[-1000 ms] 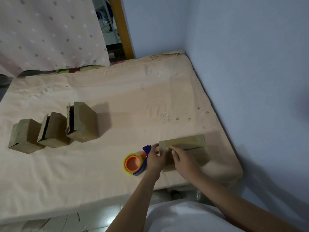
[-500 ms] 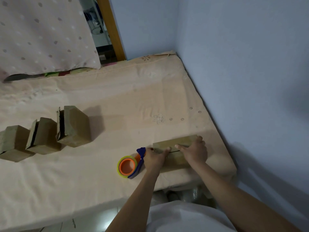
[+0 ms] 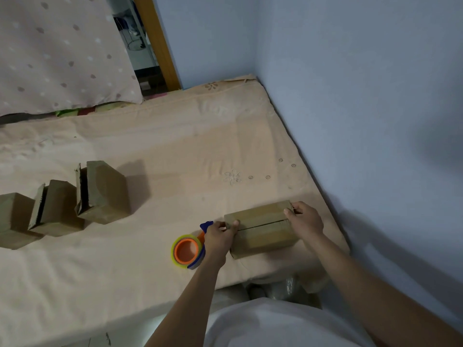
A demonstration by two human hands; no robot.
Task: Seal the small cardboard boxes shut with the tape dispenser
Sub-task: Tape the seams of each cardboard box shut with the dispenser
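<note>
While 2 hands (image 3: 220,237) (image 3: 306,219) hold its ends, the box (image 3: 263,227) lies flat.

I count four small cardboard boxes on the bed (image 3: 175,151). One box (image 3: 263,229) sits between my two hands, my left hand (image 3: 219,237) at its left end and my right hand (image 3: 305,219) at its right end. The other three stand in a row on the left: the nearest box (image 3: 105,194), the middle box (image 3: 56,209) and the far-left box (image 3: 12,216), cut by the frame edge. There is one tape dispenser (image 3: 188,250), beside my left hand.
</note>
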